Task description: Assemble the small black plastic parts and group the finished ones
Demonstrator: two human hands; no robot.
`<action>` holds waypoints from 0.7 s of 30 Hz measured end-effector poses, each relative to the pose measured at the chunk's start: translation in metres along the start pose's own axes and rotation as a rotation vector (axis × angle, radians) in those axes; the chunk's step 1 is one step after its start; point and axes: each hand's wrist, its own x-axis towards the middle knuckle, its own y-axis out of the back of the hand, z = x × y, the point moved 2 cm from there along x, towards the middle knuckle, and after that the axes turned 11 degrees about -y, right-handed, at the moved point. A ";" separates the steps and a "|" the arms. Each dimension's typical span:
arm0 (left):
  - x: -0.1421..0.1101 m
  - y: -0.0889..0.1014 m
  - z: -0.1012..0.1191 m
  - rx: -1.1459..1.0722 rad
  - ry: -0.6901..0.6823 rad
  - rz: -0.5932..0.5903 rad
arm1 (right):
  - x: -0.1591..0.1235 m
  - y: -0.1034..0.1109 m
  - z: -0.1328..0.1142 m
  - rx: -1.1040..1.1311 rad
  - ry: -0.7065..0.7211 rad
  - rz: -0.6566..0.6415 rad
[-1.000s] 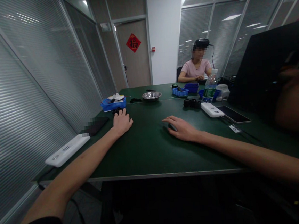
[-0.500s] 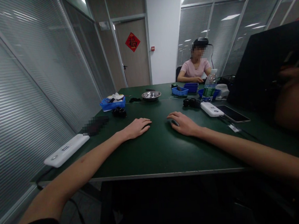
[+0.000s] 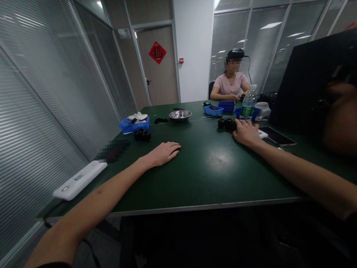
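My left hand (image 3: 165, 153) lies on the green table (image 3: 189, 183) with its fingers stretched forward and holds nothing. Over on the right, my right hand (image 3: 246, 133) reaches across a white power bank (image 3: 262, 134), most of which it covers; its fingers are extended and slightly apart. Whether that palm touches the power bank I cannot tell. Just left of those fingertips sits a cluster of black rounded objects (image 3: 226, 124). A dark-screened phone (image 3: 278, 136) lies to the right of the hand. Behind it stands a clear water bottle (image 3: 249, 104) with a green label.
At the back are a metal bowl (image 3: 180, 116), a filled blue basket (image 3: 134, 124) and a light-blue basket (image 3: 213, 110). A long white device (image 3: 80, 180) lies left. A person (image 3: 229, 85) sits across the table; another person's blurred arm (image 3: 347, 119) is at right, by a black panel (image 3: 304, 73).
My right hand has moved right and forward, from bare tabletop to over the white power bank. My left hand has stayed in place. The view has shifted slightly.
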 end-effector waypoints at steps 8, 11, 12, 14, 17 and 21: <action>-0.001 0.001 0.000 -0.024 -0.003 0.017 | 0.003 0.000 -0.004 -0.001 -0.035 -0.085; 0.000 0.000 -0.001 -0.024 -0.006 0.017 | 0.001 0.000 -0.004 0.009 -0.027 -0.056; 0.000 -0.001 -0.001 -0.025 -0.009 0.018 | 0.001 0.000 -0.004 0.008 -0.022 -0.056; 0.000 -0.002 -0.002 -0.024 -0.014 0.020 | 0.000 0.000 -0.004 0.004 -0.015 -0.060; 0.001 -0.002 -0.001 -0.014 -0.011 0.008 | -0.003 0.004 -0.005 0.006 -0.007 -0.052; 0.001 0.002 0.003 -0.012 0.009 -0.011 | -0.009 0.013 -0.015 0.115 0.085 -0.051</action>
